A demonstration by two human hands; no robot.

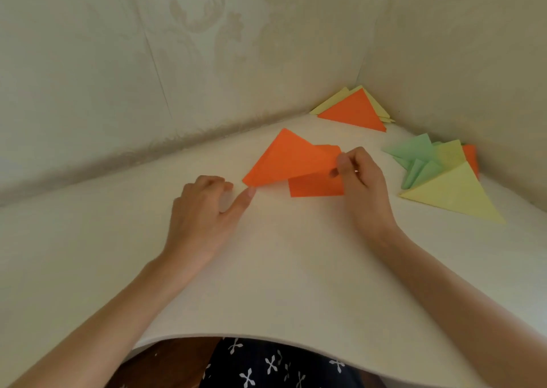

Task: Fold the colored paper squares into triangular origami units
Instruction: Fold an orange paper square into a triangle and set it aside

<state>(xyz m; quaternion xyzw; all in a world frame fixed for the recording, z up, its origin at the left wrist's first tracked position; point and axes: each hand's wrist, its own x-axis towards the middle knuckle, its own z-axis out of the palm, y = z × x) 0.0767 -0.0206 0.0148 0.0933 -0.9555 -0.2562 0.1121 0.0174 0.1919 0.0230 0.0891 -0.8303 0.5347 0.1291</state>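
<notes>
An orange folded paper (291,159) is lifted a little above the white table (266,254); my right hand (359,177) pinches its right edge between thumb and fingers. Under it lies a flat orange paper (316,187). My left hand (207,207) rests on the table to the left, fingers loosely curled, thumb tip touching the folded paper's lower left corner. It holds nothing.
Folded orange and yellow triangles (355,111) lean in the far corner. At the right lie green folded pieces (414,159), a large yellow triangle (455,196) and a bit of orange paper (471,158). Patterned walls close the back and right sides.
</notes>
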